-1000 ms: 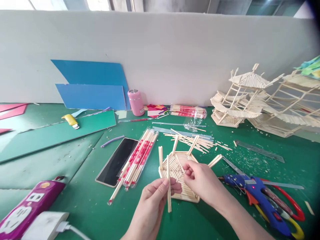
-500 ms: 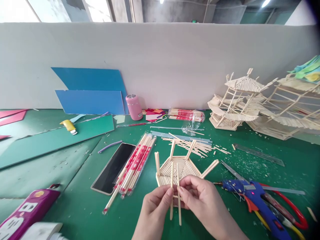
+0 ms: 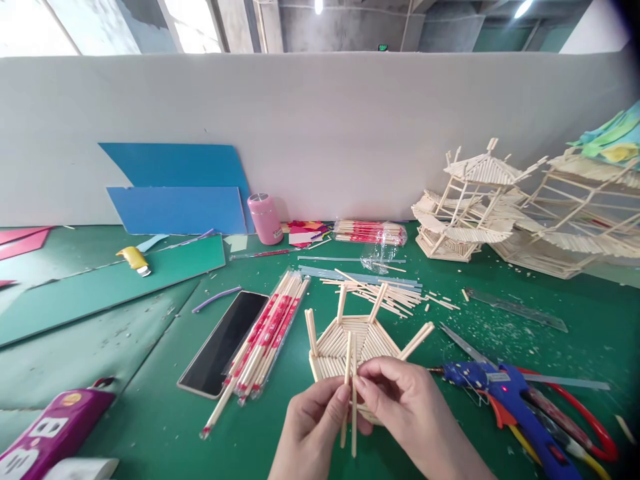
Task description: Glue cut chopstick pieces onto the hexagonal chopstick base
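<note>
My left hand (image 3: 320, 417) pinches one thin wooden stick (image 3: 349, 357), held nearly upright. A second wooden stick (image 3: 355, 427) is pinched by my right hand (image 3: 400, 407). The two sticks stand side by side, close together, with their upper parts in front of a hexagonal stick base (image 3: 333, 343). Pairs of short sticks (image 3: 377, 301) rise from the corners of that base. My hands hide its near side. To the right of my right hand lies a blue glue gun (image 3: 505, 387) with a small red light on it.
Packaged sticks (image 3: 273, 333) and a phone (image 3: 225, 340) lie left of the base. Loose sticks (image 3: 385, 291) are behind it. Scissors (image 3: 467, 343) and pliers lie by the glue gun. A pink flask (image 3: 266, 219) and a stick pavilion (image 3: 467, 207) stand near the partition.
The two sticks have come closer together, the right one shifting left toward the other. The whole view has tilted slightly upward. Both hands keep their pinch.
</note>
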`<state>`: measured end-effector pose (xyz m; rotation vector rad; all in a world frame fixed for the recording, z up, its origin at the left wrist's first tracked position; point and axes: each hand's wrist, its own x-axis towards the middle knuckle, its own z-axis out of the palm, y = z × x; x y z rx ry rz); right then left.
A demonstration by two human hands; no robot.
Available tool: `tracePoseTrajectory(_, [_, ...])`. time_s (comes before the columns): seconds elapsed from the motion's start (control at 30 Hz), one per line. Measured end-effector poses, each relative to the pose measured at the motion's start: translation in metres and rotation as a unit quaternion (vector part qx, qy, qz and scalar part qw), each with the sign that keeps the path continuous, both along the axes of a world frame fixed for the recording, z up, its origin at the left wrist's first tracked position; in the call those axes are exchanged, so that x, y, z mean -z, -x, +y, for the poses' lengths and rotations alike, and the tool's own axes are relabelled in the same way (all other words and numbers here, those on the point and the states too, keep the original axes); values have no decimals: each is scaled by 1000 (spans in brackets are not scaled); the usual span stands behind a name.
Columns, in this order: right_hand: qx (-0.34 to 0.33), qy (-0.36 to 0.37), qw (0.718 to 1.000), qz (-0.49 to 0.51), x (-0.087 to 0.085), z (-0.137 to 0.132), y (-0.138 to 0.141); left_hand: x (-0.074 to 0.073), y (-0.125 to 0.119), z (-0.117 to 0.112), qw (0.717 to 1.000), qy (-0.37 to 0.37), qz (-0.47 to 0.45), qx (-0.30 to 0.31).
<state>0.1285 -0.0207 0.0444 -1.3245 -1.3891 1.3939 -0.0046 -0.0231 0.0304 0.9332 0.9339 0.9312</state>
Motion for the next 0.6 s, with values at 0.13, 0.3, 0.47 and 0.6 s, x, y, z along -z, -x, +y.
tracePoseTrajectory(0.13, [15,-39,998,-49,-1,2,-1,1,1,0,1000,-3,25,10])
tracePoseTrajectory(0.3, [19,-74,990,-117,-4,2,-3,3,3,1,998,-1,58,23])
tracePoseTrajectory(0.47, [6,-103,983,-152,-4,1,-5,4,3,1,998,3,62,17])
tracePoseTrajectory(0.6, [0,-118,979,-166,-3,-1,-6,5,3,1,998,5,63,19])
